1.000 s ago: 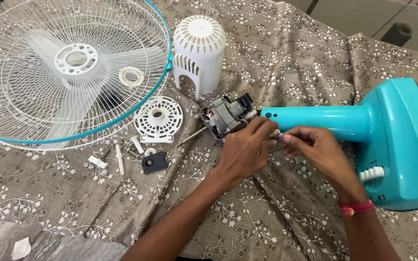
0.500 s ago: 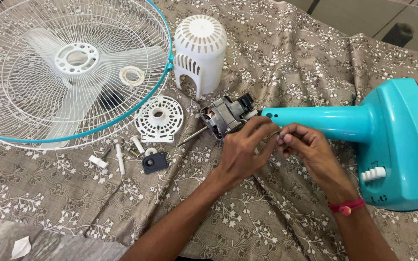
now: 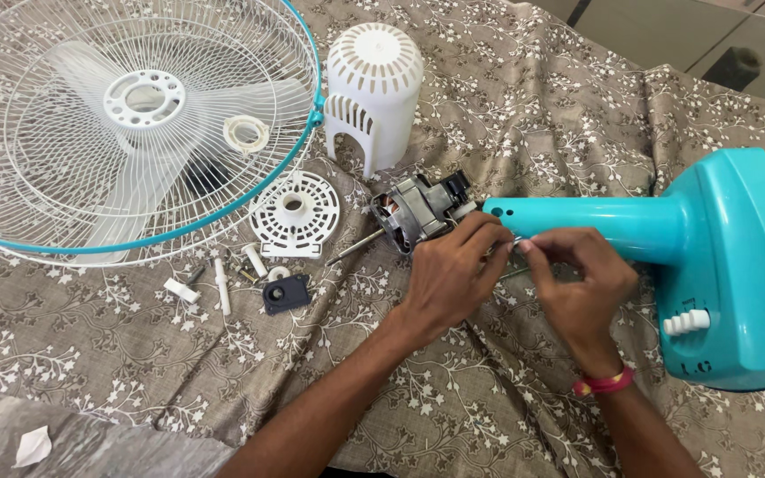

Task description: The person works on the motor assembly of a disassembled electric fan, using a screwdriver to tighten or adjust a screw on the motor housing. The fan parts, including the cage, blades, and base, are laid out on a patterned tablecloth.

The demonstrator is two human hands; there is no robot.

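Both hands barely shift: your left hand rests by the fan motor, right hand fingers pinched narrow on something small beside the teal stand neck.

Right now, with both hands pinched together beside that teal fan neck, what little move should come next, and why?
Probably keep the left hand steady by the motor while the right hand works its fingertips at the teal neck. Both hands meet there, and whatever they pinch is too small to make out.
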